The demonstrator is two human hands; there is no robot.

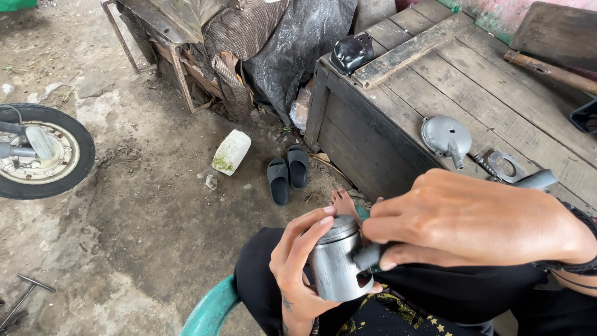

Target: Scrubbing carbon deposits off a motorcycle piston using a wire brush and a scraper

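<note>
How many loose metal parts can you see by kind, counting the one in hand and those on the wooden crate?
Pistons: 1, the piston gripped by the left hand, right hand at its side.
Round grey covers: 1.
Black covers: 1.
Flat gaskets: 1.
Total: 4.

The right hand (472, 221) hid the tip of the grey tool (367, 255) against the metal piston (336, 261), fingers of the left hand (298, 261) covered the piston's near side, the left frame edge cut the wheel (43, 152), and the dark object (584, 115) ran off the right edge.
</note>
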